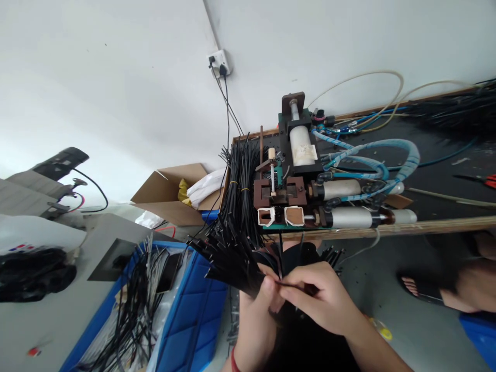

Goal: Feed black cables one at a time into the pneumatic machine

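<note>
My left hand (258, 305) is closed round a thick bundle of black cables (228, 258), whose cut ends fan out up and to the left. Close against it, my right hand (318, 297) pinches a single black cable (289, 284) between thumb and fingers. Both hands are in front of the bench edge, just below a pneumatic clamping machine (281, 194) with brown jaws. More black cables (240, 191), tied in bundles with yellow bands, lie on the bench left of the machine. My palms and the lower part of the held bundle are hidden.
A blue crate (189, 310) full of loose cables stands at the left. Behind it is an open cardboard box (166, 181). Blue air hoses (406, 155) loop over the bench, with red-handled pliers (489, 181) at far right. A person's sandalled foot (420, 289) shows at lower right.
</note>
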### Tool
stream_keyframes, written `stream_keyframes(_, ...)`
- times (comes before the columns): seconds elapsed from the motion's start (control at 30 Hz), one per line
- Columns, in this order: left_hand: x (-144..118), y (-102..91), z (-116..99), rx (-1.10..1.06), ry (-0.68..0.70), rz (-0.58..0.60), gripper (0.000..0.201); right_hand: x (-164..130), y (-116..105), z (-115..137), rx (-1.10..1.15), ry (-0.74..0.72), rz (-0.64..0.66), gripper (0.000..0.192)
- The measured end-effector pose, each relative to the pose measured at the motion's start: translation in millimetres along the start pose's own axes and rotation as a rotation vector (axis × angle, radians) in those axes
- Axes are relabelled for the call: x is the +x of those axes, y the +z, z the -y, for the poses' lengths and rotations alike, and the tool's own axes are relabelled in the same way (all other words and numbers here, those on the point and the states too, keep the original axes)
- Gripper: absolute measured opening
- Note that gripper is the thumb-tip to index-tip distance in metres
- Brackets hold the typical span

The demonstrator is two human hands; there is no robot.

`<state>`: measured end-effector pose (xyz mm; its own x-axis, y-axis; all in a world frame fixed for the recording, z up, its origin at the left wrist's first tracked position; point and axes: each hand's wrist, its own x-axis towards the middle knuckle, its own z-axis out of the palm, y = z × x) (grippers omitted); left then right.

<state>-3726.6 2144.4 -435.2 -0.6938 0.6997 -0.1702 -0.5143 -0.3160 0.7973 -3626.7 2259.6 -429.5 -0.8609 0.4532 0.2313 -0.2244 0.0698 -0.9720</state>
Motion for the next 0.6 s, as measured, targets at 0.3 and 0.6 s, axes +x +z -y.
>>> stream_keyframes(0.3, 6, -8.3, -20, -0.154, -0.082, 0.181, 0.042, 5, -9, 4, 0.397, 0.237, 0.506, 0.060)
stream_keyframes(0.6, 11, -3.0, -21, -0.053, 0.146, 0.052, 0.030, 20, 27, -19, 0.582, 0.197, -0.095, 0.042)
